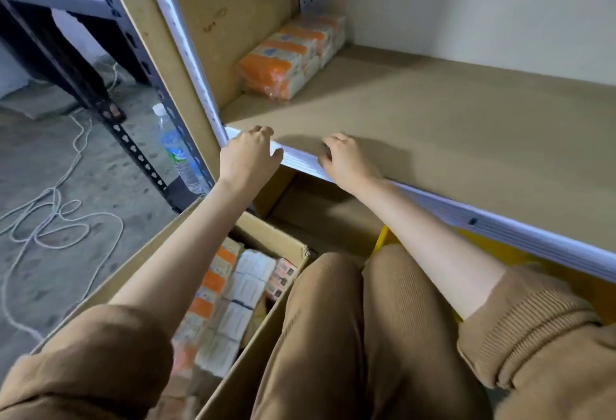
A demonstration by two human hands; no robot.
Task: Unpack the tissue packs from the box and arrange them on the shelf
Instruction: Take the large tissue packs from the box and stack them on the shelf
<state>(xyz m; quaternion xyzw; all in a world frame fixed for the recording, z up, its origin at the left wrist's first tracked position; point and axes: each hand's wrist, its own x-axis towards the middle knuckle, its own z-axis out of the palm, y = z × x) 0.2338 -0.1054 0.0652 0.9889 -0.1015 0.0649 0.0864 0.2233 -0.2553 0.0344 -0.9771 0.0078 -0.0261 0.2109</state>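
Observation:
An open cardboard box (266, 236) stands on the floor at lower left, with several orange-and-white tissue packs (240, 289) inside. On the brown shelf board (433, 113), a row of orange-and-white tissue packs (290, 56) lies against the left wall toward the back corner. My left hand (248, 153) rests over the shelf's white front edge near the left corner, fingers curled and holding nothing. My right hand (346, 161) rests on the same edge a little to the right, fingers curled too, with nothing in it.
A plastic water bottle (176, 149) stands on the floor beside the shelf's perforated metal upright (133, 139). White rope (56, 209) lies looped on the concrete floor at left. Something yellow (520, 259) sits under the shelf. My knees (360, 286) are beside the box.

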